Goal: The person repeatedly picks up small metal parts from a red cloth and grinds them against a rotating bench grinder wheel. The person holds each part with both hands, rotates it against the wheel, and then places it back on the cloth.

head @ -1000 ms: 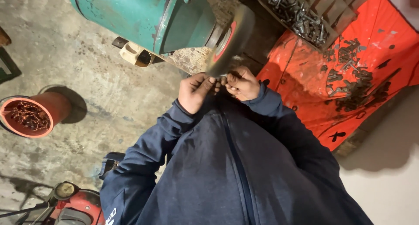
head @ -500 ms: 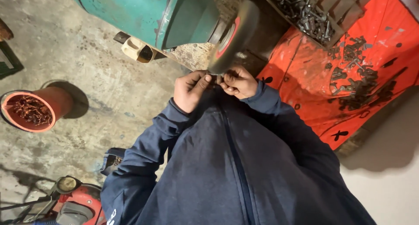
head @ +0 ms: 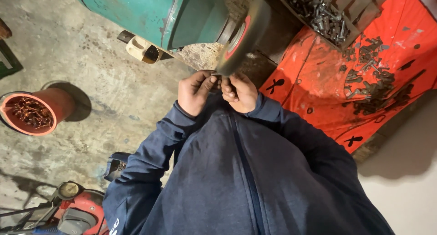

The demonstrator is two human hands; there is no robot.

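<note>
Pinching a small metal piece [head: 221, 81] between them, the left hand [head: 195, 93] and right hand [head: 241, 93] press it to the lower rim of a grinding wheel [head: 243, 34], both grips narrow and closed on the part, which is mostly hidden by the fingertips. It looks stiff, light and short, likely a bolt or stud of the kind heaped nearby, so it would probably want a firm hold at its two ends, fingers kept back from the wheel's edge; it may be slick and could grow warm. The wheel, with a red centre, is mounted on a green motor housing [head: 136, 9] above the hands. At the upper right, a crate [head: 337, 7] holds dark bolts [head: 314, 9], and more loose bolts [head: 373, 87] lie scattered on an orange sheet [head: 309, 80]. On the concrete floor [head: 91, 89] at the left edge stands a red bucket [head: 57, 105] of rusty scraps. A red machine [head: 77, 212] sits at the lower left corner. The person's dark blue sleeves [head: 150, 153] crowd close beneath the wheel.
</note>
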